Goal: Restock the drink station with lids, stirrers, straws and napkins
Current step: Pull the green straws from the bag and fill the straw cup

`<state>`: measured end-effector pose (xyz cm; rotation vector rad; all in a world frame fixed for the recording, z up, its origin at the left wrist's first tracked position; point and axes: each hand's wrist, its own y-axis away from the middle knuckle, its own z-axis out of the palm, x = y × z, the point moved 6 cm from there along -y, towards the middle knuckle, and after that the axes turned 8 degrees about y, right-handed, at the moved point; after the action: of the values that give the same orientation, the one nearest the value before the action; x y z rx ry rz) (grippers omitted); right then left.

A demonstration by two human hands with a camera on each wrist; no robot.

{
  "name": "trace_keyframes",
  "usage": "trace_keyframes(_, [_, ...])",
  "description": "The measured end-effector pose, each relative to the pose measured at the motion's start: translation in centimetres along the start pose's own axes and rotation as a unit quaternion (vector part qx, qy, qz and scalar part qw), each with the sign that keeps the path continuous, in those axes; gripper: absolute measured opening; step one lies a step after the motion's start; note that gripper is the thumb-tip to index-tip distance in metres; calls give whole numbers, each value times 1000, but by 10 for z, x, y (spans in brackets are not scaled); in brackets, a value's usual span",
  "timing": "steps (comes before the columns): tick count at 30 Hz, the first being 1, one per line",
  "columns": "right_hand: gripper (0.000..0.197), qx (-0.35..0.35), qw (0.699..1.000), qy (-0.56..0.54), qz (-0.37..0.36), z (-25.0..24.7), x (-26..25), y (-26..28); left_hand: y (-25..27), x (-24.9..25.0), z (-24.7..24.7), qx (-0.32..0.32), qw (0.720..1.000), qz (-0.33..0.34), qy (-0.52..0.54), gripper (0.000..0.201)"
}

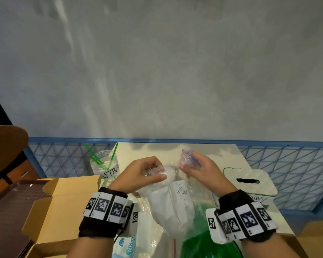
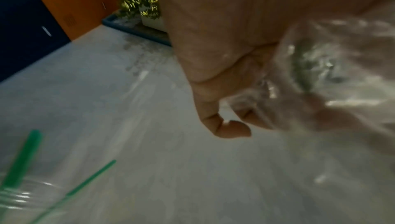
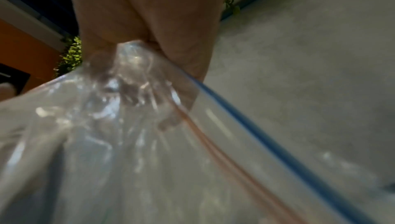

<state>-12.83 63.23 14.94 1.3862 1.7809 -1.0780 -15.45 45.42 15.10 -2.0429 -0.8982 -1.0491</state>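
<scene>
Both hands pinch the mouth of a clear zip bag (image 1: 172, 200) above the desk (image 1: 175, 149): the left hand (image 1: 141, 173) bunches one side, the right hand (image 1: 198, 169) grips the blue-striped edge. Probably they are pulling it open to reach the white supplies inside. Nearby, a cup (image 1: 105, 163) holds green straws (image 1: 96, 158).

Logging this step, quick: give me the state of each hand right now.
Left hand: closed, gripping the bunched top of the clear plastic bag.
Right hand: closed, pinching the bag's zip edge.
</scene>
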Motion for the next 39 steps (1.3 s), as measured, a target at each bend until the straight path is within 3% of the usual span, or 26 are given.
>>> trace_keyframes(1, [34, 28, 1000, -10, 0, -7, 1, 0, 2, -4, -6, 9, 1000, -1, 18, 11])
trace_keyframes(4, [59, 64, 997, -30, -22, -17, 3, 1, 7, -12, -22, 84, 992, -4, 95, 11])
trace_keyframes(8, [35, 169, 982, -82, -31, -33, 3, 2, 12, -27, -41, 226, 962, -1, 155, 27])
trace_keyframes(11, [36, 274, 960, -54, -12, -55, 16, 5, 20, -41, -63, 312, 937, 0, 158, 30])
trace_keyframes(14, [38, 316, 948, -31, 4, -62, 21, 7, 24, -36, -69, 362, 910, 20, 203, 24])
trace_keyframes(16, [37, 326, 940, -101, 17, -59, 26, 5, 18, -37, -58, 331, 877, 11, 349, 21])
trace_keyframes(17, [36, 331, 933, -141, 27, -59, 28, 4, 14, -42, -50, 293, 866, -14, 404, 32])
trace_keyframes(18, [36, 334, 927, -169, 34, -60, 30, 3, 11, -45, -39, 235, 879, -47, 413, 41])
trace_keyframes(20, [34, 329, 921, -207, 31, -62, 28, 2, 8, -52, -21, 155, 930, -97, 319, 27])
trace_keyframes(22, [30, 291, 926, -239, 16, -61, 25, 3, 11, -59, -17, 189, 941, -102, 261, 21])
trace_keyframes(24, [35, 219, 948, -229, 37, -52, 29, 5, 12, -58, -22, 280, 914, -88, 281, 27])
trace_keyframes(27, [39, 99, 981, -124, 108, -24, 51, 12, 13, -58, -32, 386, 854, -61, 345, 25])
trace_keyframes(29, [28, 48, 986, -69, 143, -2, 65, 16, 11, -57, -32, 398, 856, -49, 326, 22])
trace_keyframes(32, [18, 94, 980, -90, 150, 3, 68, 19, 12, -50, -36, 426, 868, -29, 255, 29])
trace_keyframes(36, [18, 218, 972, -41, 74, -23, 58, 19, 23, -47, -54, 480, 866, -20, 140, 34])
trace_keyframes(39, [23, 251, 966, -43, 53, -26, 51, 16, 19, -47, -50, 431, 862, -58, 260, 35])
